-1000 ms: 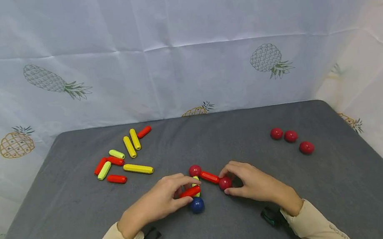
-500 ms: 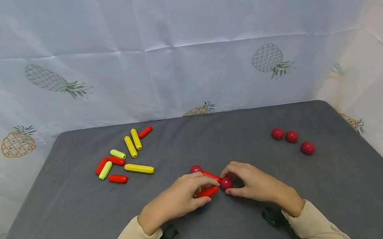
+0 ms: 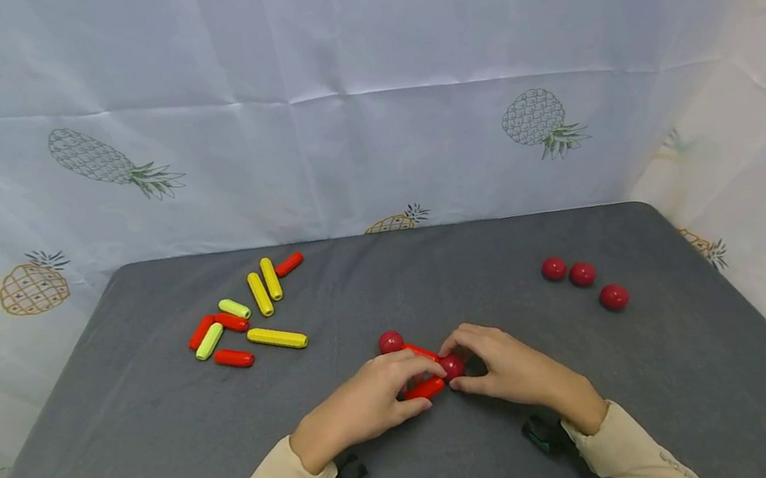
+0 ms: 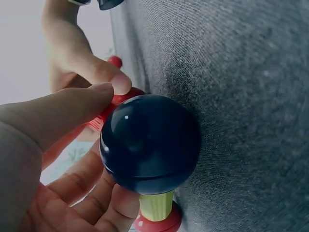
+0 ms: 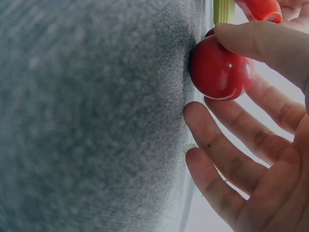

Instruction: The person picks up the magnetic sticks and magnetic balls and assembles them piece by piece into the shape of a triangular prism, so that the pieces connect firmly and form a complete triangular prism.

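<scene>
My left hand (image 3: 375, 401) pinches a short red rod (image 3: 425, 389) between thumb and fingers, its end close to a red ball (image 3: 453, 367). That ball sits on the table between the thumb and fingers of my right hand (image 3: 515, 369), which pinches it. From the ball another red rod (image 3: 419, 350) runs to a second red ball (image 3: 390, 342). In the left wrist view, a dark blue ball (image 4: 149, 140) stands beside my left hand, joined to a yellow-green rod (image 4: 157, 207). The left hand hides both from the head view.
Several red, yellow and yellow-green rods, among them a long yellow rod (image 3: 278, 338), lie at the table's back left. Three loose red balls (image 3: 582, 274) rest at the right. A white cloth (image 3: 329, 96) with pineapple prints hangs behind the grey table (image 3: 122, 452).
My left hand has moved right with the red rod, from above the yellow-green rod to beside the right hand's ball. It now covers the blue ball. The right hand keeps its place.
</scene>
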Motion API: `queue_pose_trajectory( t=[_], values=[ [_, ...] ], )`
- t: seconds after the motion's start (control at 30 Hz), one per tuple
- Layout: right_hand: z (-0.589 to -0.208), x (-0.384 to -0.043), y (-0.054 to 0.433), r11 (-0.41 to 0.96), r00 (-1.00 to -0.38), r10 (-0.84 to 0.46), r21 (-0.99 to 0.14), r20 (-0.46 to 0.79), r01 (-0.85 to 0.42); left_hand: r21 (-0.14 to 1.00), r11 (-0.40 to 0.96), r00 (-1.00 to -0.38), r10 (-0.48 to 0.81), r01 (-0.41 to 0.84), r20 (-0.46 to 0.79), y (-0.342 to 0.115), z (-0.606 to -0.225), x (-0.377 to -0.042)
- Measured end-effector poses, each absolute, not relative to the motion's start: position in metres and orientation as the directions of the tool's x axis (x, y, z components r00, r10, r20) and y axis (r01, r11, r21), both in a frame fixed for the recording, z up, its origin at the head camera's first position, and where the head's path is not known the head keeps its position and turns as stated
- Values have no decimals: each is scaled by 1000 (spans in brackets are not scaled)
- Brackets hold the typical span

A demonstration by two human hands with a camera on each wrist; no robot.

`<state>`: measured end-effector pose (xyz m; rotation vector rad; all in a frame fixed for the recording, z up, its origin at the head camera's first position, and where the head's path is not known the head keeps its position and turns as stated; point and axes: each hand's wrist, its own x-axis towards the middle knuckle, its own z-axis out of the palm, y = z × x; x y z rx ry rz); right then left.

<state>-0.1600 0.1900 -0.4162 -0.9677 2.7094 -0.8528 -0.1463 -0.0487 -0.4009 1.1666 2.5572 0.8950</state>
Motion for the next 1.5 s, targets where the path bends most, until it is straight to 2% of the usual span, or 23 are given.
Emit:
queue_pose_trajectory(
  t=[0.3,0.47,0.73,0.93,1.5],
  values=[
    [-417,-160,191,639,-785,-618,-550,50,-538,536,552,-676,736,639,49,-45,-404,-147],
    [-417,-160,191,639,-784,-618,-551,47,-537,505,589,-706,705,632,62,-46,-407,-145],
    [-417,-160,190,651,-791,-611,-550,29,-523,557,623,-744,669,549,-14,-66,-403,-144],
    [-415,-161,190,664,-795,-607,-543,9,-514,591,620,-725,684,516,-84,-78,-400,-146],
    [-415,-161,192,634,-778,-627,-557,36,-537,583,619,-728,682,526,-68,-75,-403,-147]
  ],
)
